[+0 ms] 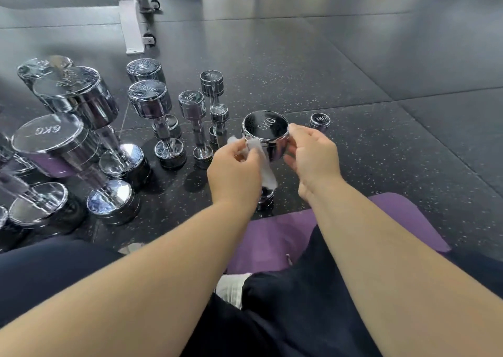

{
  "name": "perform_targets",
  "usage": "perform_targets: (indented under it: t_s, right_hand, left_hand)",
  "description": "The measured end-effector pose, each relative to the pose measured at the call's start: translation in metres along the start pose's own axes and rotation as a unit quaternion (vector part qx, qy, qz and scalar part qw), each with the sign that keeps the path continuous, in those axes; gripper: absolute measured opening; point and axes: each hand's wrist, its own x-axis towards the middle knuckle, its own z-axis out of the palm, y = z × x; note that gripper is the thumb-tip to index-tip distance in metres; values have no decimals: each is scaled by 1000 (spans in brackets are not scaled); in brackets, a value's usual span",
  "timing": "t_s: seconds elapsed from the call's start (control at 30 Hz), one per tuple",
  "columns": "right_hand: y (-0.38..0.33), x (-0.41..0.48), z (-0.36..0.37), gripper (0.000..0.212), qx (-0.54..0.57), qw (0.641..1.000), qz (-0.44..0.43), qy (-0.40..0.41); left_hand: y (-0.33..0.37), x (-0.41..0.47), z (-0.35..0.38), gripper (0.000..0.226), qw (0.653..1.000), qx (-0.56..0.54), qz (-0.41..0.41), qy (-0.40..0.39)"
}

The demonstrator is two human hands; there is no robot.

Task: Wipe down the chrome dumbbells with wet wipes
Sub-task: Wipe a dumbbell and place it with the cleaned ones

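A chrome 5KG dumbbell (265,132) stands upright on the floor in front of me. My left hand (234,172) pinches a white wet wipe (261,160) against the left side of its top head; the wipe hangs down over the handle. My right hand (310,155) grips the right side of that head with curled fingers. The dumbbell's bottom head (265,200) shows below my hands.
Several chrome dumbbells stand upright to the left, among them a 6KG (49,138), a 4KG (148,99) and a 2KG (192,106). A small 1KG one (319,121) stands right of my hands. A purple mat (272,237) lies under my legs. A bench frame (133,16) stands at the back.
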Motion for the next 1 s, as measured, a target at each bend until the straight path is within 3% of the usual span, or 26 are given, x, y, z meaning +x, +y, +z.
perform_targets:
  t_s: [0.17, 0.3, 0.47, 0.6, 0.73, 0.83, 0.93, 1.0]
  right_hand:
    - [9, 11, 8, 13, 9, 1000, 0, 4]
    - [8, 17, 8, 8, 45, 999, 15, -11]
    - [5, 17, 12, 13, 40, 999, 21, -6]
    - [5, 13, 11, 16, 40, 999, 24, -8]
    - [3, 12, 11, 23, 31, 999, 17, -8]
    - [5, 11, 11, 23, 27, 999, 18, -14]
    - [5, 11, 9, 22, 35, 999, 25, -18]
    - [5, 12, 10, 21, 34, 999, 24, -19]
  left_hand:
    - [14, 13, 8, 31, 996, -81, 21, 21]
    - [10, 23, 8, 38, 992, -118, 14, 51]
    - [5, 21, 9, 12, 972, -198, -120, 27]
    - [18, 33, 8, 29, 955, -235, -181, 29]
    - [23, 22, 18, 19, 971, -224, -81, 0]
    - [20, 26, 24, 30, 982, -185, -38, -29]
    - [29, 52, 22, 35, 980, -150, -116, -53]
    - [30, 56, 19, 44, 962, -178, -184, -96]
